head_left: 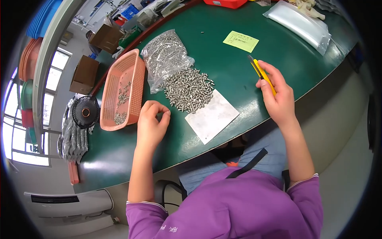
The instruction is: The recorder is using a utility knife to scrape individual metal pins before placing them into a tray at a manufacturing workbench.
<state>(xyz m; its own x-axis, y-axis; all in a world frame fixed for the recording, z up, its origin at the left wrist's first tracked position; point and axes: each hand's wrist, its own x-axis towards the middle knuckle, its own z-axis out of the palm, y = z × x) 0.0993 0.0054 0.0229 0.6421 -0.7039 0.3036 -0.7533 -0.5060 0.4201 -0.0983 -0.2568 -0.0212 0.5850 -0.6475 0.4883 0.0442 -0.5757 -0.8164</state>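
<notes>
Head view: what are the hands doing?

The right hand (281, 98) is gripping a slim yellow-and-black cutter knife (264, 75), tip pointing away from the body. The left hand (150, 122) is curling just beside a salmon-pink perforated plastic basket (137, 85), thumb and forefinger nearly meeting; I cannot tell whether they are pinching anything.

So where is the knife sitting?

Over the glossy dark green counter (227, 75), well right of a heap of small silvery metal pins (189, 91). That heap is touching a crumpled clear plastic bag (165, 51) of similar pins and covering one corner of a square white sheet (213, 119).

What might be going wrong?

If the blade is standing bare, a careless reach across could be nicking the left hand or slitting the bag. A bump against the heap could be sending pins rolling off the counter.

And the counts?

I'm counting one knife, one basket, one bag, one heap, one white sheet, one yellow-green paper slip (241, 41) and one stray pin (202, 32) lying beyond the heap. Two loose clusters (120, 118) are showing inside the basket; the heaped pins are lying too thickly for counting.
</notes>
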